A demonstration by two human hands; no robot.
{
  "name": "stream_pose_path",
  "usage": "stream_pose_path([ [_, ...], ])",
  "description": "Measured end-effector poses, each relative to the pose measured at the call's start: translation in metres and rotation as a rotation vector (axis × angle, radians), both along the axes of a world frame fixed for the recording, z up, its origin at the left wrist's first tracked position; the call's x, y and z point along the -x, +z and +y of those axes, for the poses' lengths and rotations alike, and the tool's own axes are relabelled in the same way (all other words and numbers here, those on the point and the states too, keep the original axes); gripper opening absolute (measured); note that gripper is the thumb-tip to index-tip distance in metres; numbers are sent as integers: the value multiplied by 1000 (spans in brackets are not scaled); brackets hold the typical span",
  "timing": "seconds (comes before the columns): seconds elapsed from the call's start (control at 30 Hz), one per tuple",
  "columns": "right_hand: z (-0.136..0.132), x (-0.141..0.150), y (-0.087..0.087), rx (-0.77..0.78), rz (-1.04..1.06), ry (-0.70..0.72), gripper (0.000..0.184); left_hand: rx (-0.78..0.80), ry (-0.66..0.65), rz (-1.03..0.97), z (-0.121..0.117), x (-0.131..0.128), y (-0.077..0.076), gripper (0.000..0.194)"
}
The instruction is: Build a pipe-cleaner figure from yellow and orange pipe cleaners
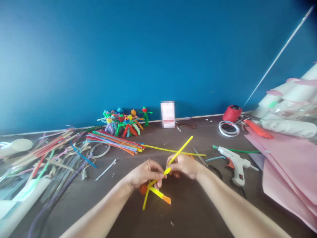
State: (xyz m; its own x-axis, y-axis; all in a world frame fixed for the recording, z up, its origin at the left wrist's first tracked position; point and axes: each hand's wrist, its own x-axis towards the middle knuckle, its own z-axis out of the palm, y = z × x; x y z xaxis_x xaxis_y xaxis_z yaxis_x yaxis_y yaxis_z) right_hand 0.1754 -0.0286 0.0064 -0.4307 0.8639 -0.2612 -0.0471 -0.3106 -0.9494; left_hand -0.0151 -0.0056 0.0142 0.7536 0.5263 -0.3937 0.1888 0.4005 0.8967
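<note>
Both hands work on a yellow pipe cleaner figure [156, 192] with orange at one limb's end and a round orange part at its left. My left hand [148, 172] pinches its yellow stem between thumb and fingers. Just to the right, my right hand [185, 165] is closed on the same yellow pipe cleaner, near a bent bit at the fingertips. One long straight end slants up past the right hand toward the wall. The fingers partly hide where the strands join. Behind the hands lies a loose yellow pipe cleaner [158, 148].
Finished pipe cleaner figures [123, 122] stand by the blue wall, behind a bundle of pipe cleaners [114, 140]. Scissors [199, 155] and a glue gun [235, 165] lie at right, near pink sheets [284, 178] and red spool [232, 113]. Loose strips [59, 162] clutter the left.
</note>
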Motion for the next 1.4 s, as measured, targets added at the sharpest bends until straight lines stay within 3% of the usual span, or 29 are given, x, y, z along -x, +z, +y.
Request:
stream_pose_path([
  [0.13, -2, 1, 5, -63, -144, 83, 12, -130, -116, 194, -5, -3, 6, 21],
  [0.23, -5, 6, 5, -181, -273, 90, 7, -230, -119, 280, -11, -7, 4, 22],
  [0.43, -14, 18, 9, -852, -673, -280, 11, -219, 202, 226, -10, -16, -6, 23],
  [0.57, -17, 19, 11, -981, -611, -330, 12, -140, 389, 38, -7, -17, -9, 25],
  [0.7, -13, 16, 9, -836, -384, -395, 12, -84, 485, -55, -8, -18, -12, 30],
  [0.87, -6, 17, 4, -281, -33, -390, 7, -81, 521, -142, -7, -17, -17, 28],
  [0.93, -4, 17, 2, -135, 71, -408, 7, -66, 502, -157, -6, -16, -18, 29],
  [1.07, -1, 14, -1, -1, 172, -421, 14, -32, 438, -203, -5, -14, -17, 33],
  [1.27, 2, 7, -2, 150, 321, -268, 15, -8, 468, -180, -4, -14, -19, 30],
  [1.4, 4, 6, -4, 230, 382, -328, 16, -36, 505, -161, -3, -16, -21, 33],
])
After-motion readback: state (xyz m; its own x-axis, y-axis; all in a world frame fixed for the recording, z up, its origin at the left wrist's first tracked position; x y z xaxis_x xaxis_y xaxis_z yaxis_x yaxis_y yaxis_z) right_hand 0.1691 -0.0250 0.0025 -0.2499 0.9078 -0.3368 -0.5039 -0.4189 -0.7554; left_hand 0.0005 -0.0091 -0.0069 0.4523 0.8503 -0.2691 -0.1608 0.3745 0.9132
